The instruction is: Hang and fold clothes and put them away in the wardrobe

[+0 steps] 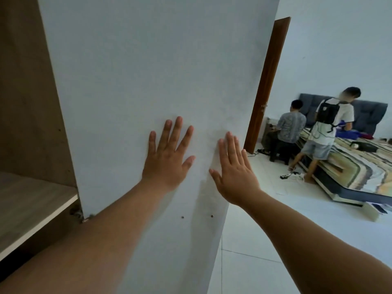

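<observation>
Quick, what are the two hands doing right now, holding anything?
Left hand: open, fingers straight, flat against the white wardrobe door, holding nothing.
Right hand: open, fingers straight, on the same door near its edge, holding nothing.

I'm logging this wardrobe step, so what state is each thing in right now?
wardrobe door: open, swung out.
left hand: flat on the door, fingers spread.
right hand: flat on the door near its edge.
wardrobe shelf: visible part bare.
room door: open.

Wardrobe door (137, 71) hides the interior — bed (360, 166) cut off right.
</observation>
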